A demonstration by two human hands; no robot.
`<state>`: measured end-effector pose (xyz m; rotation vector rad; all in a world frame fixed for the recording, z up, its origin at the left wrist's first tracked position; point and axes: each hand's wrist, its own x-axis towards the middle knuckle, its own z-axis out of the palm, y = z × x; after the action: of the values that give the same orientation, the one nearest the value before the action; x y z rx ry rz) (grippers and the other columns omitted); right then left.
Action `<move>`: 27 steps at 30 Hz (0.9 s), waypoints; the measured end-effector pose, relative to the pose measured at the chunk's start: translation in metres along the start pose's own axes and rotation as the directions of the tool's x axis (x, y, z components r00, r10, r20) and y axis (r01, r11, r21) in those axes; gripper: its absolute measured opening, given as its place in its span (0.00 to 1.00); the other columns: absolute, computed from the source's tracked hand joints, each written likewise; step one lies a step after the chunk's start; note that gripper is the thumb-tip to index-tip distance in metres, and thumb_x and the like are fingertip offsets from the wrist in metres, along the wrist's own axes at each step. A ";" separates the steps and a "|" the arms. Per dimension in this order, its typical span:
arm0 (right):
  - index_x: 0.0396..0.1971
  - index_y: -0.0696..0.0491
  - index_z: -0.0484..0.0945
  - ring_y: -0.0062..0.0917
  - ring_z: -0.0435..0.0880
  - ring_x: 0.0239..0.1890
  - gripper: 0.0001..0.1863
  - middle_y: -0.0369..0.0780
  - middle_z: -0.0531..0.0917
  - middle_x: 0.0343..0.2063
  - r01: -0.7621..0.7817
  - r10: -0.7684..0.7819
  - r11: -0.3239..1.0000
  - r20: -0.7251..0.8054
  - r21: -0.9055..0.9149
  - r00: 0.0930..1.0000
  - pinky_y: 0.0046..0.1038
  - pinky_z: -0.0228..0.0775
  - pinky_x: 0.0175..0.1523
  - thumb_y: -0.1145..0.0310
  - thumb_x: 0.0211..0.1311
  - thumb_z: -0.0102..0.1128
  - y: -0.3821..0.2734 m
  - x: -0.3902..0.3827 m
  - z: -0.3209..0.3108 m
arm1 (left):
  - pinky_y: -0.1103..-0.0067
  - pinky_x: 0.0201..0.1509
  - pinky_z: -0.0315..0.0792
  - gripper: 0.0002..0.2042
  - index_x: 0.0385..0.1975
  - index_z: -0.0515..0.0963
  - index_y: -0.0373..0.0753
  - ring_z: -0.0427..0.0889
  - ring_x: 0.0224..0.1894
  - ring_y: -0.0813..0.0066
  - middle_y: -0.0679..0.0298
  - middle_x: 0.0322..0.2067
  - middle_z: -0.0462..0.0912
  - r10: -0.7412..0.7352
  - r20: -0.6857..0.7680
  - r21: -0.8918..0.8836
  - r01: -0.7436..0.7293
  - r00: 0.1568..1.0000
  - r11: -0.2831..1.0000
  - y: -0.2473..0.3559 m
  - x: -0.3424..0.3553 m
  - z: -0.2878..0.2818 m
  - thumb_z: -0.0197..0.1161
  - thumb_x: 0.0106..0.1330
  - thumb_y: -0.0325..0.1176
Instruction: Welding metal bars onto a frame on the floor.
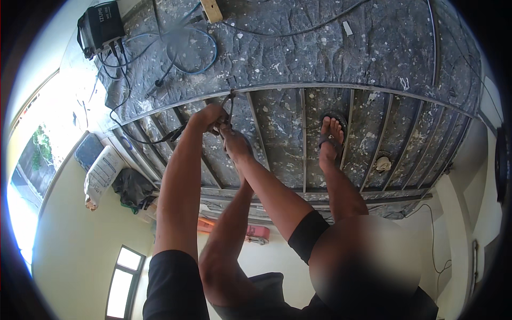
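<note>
We are bringing both hands together at the long far rail of a metal frame (304, 144), left of its middle. The left hand (209, 116) is curling its fingers inward in a narrow grip; we cannot tell what, if anything, it is holding, since its own back is hiding the palm. The right hand (237, 144) is sitting just beside it, nearer to us, and its fingertips are pinching the lower end of a dark strip (230, 105). This strip is rising from the fingers to the far rail and is touching it there; whether it is looping around the rail, we cannot tell.

A black cable (174, 134) is running across the frame's left part toward the left wrist. Beyond the frame, at upper left, a black box-shaped machine (101, 26) is standing with cables at its near end. Near it, a blue cable (216, 50) is lying in loops, and a wooden block (212, 10) is resting farther off. The frame's parallel bars are spanning a paint-spotted grey sheet (298, 53). Our right foot (330, 137), in a dark sandal, is resting between two bars, and a crumpled pale wad (383, 164) is lying farther right. A white sack (104, 173) is leaning beside a dark bag (133, 188) at left.
</note>
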<state>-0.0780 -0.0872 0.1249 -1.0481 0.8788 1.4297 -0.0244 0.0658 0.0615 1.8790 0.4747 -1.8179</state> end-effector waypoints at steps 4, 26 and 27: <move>0.52 0.57 0.72 0.30 0.75 0.56 0.25 0.47 0.70 0.58 0.333 -0.525 0.772 -0.249 -0.541 0.814 0.31 0.65 0.59 0.52 0.63 0.50 0.009 0.007 0.007 | 0.69 0.31 0.77 0.11 0.26 0.80 0.34 0.84 0.30 0.63 0.56 0.25 0.80 -0.152 0.086 -0.493 0.175 0.985 0.852 0.008 -0.009 -0.013 0.54 0.54 0.35; 0.43 0.50 0.79 0.37 0.82 0.41 0.13 0.38 0.81 0.45 0.185 -0.571 0.721 -0.421 -0.667 0.705 0.37 0.74 0.44 0.68 0.59 0.53 0.063 0.034 0.036 | 0.73 0.28 0.69 0.14 0.31 0.79 0.29 0.76 0.24 0.70 0.56 0.27 0.81 0.279 0.028 -0.234 -0.265 0.960 0.935 -0.023 -0.018 -0.007 0.49 0.60 0.34; 0.43 0.50 0.79 0.37 0.82 0.41 0.13 0.38 0.82 0.44 0.193 -0.622 0.670 -0.400 -0.717 0.674 0.37 0.74 0.44 0.69 0.59 0.53 0.063 0.036 0.037 | 0.73 0.28 0.69 0.15 0.31 0.79 0.29 0.76 0.24 0.70 0.56 0.25 0.81 0.324 0.004 -0.204 -0.317 0.946 0.926 -0.023 -0.019 -0.002 0.49 0.60 0.35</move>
<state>-0.1457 -0.0483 0.1011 -2.1900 0.4974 0.9401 -0.0372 0.0875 0.0776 1.6697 0.3026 -1.5268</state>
